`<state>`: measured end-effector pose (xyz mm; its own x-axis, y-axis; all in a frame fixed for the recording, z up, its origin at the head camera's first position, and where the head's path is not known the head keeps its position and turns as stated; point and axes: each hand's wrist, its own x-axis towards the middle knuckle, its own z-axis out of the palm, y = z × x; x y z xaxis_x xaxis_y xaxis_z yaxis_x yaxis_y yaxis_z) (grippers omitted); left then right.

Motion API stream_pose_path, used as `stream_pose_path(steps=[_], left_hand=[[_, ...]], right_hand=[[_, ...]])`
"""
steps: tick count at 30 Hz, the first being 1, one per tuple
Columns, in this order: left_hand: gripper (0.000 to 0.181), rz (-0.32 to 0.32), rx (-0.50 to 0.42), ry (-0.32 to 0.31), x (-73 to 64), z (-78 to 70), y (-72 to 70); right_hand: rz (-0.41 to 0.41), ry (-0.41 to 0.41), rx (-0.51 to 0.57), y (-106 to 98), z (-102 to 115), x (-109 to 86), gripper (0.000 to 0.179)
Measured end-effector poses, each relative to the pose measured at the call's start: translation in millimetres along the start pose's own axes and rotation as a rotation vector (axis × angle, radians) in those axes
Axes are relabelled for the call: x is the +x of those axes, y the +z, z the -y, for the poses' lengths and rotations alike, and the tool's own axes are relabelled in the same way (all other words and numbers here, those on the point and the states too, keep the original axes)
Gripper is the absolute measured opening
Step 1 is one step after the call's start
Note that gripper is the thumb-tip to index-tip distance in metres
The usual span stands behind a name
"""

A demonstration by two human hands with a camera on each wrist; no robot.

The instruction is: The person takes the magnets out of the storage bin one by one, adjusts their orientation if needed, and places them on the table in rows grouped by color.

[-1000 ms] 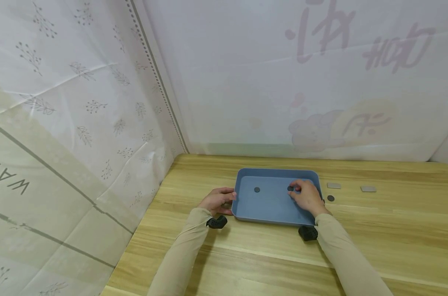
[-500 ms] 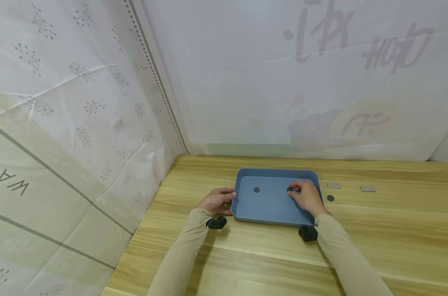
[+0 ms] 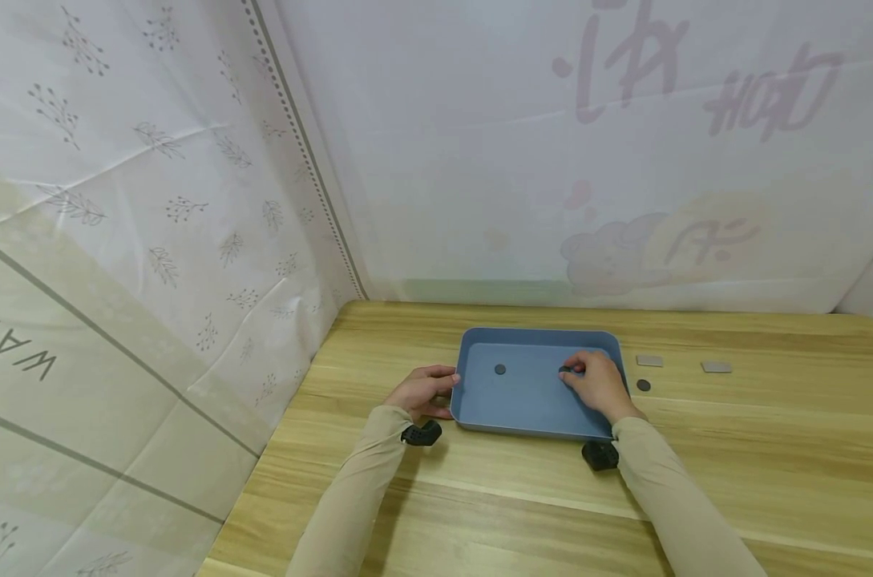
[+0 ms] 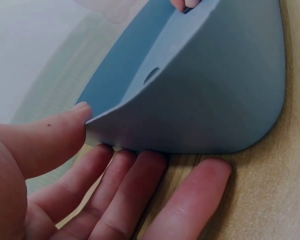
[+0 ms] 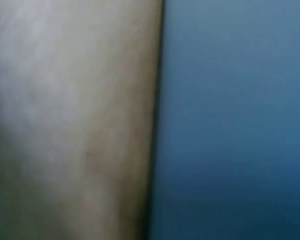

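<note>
A shallow blue tray (image 3: 523, 401) lies on the wooden table. At its left end my left hand (image 3: 423, 391) grips the wall; in the left wrist view the thumb (image 4: 65, 131) hooks over the rim while the other fingers (image 4: 140, 187) lie against the outside near its base. Reaching over the tray's right side, my right hand (image 3: 596, 383) pinches a small dark round disc (image 3: 564, 369) between thumb and fingers, close to the tray floor. Another dark disc (image 3: 500, 369) lies inside, left of it. The right wrist view is blurred, with only skin and blue tray surface in it.
Right of the tray lie a third dark disc (image 3: 644, 385) and two flat grey rectangular pieces, one nearer (image 3: 649, 361) and one farther right (image 3: 716, 367). The wooden table (image 3: 494, 513) meets a white printed cloth (image 3: 465, 200) behind and at left.
The disc in my right fingers has sunk very slightly toward the tray floor since the earliest frame. Otherwise both hands and the tray hold nearly the same positions.
</note>
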<state>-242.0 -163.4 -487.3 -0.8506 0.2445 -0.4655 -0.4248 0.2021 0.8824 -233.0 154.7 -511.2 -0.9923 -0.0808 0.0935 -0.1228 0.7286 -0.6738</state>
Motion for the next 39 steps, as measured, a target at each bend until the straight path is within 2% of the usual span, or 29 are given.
stream_pose_path(steps=[7,28,39], left_hand=[[0.050,-0.005,0.002,0.001,-0.4,-0.5,-0.1],[0.049,0.000,-0.004,-0.005,1.8,0.4,-0.3],[0.049,0.003,0.007,-0.004,2.4,1.4,-0.7]], right_hand=[[-0.016,-0.007,-0.005,-0.9,1.7,-1.3,0.021],[-0.038,0.052,-0.019,-0.9,-1.3,1.9,0.025],[-0.069,0.079,0.031,-1.8,2.0,0.2,0.026]])
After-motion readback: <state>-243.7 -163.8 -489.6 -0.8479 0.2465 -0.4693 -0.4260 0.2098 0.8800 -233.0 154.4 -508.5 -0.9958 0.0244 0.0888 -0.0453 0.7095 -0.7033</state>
